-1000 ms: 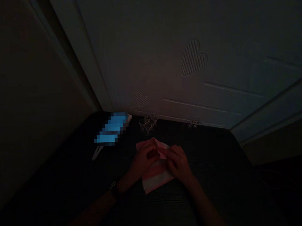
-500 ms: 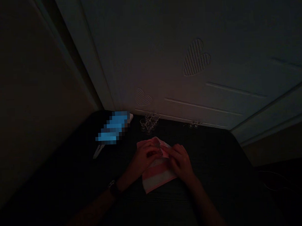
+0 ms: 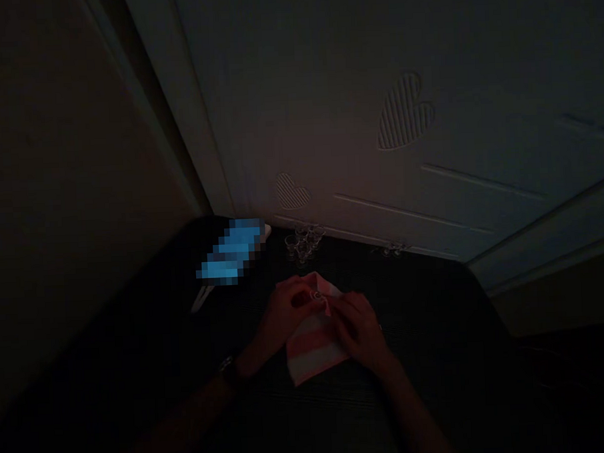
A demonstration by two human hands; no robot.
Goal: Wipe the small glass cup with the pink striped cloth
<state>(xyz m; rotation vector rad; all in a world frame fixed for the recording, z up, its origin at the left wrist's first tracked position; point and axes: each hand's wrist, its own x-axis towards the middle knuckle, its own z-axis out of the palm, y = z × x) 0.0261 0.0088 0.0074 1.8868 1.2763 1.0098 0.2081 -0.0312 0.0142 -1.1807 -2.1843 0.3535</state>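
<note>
In dim light, a pink and white striped cloth (image 3: 314, 346) lies on the dark table under both hands. My left hand (image 3: 288, 312), with a dark band at its wrist, is closed on a small clear glass-like object (image 3: 317, 296) above the cloth. From the right, my right hand (image 3: 357, 324) pinches a raised fold of the cloth against that small object. Beyond the cloth stands a cluster of small clear glass-like pieces (image 3: 303, 245). A few more small clear pieces (image 3: 394, 250) are further right, near the wall.
A phone-like device with a blurred blue screen (image 3: 233, 251) lies at the back left, with a pale strap (image 3: 201, 298) beside it. Behind the table (image 3: 425, 301) rises a pale panel (image 3: 349, 151) with raised heart shapes. A wall is at the left.
The view has shifted slightly, so the background sits a little further right. My fingers have moved around the small object, whose round rim now shows, and the cloth's fold has changed shape.
</note>
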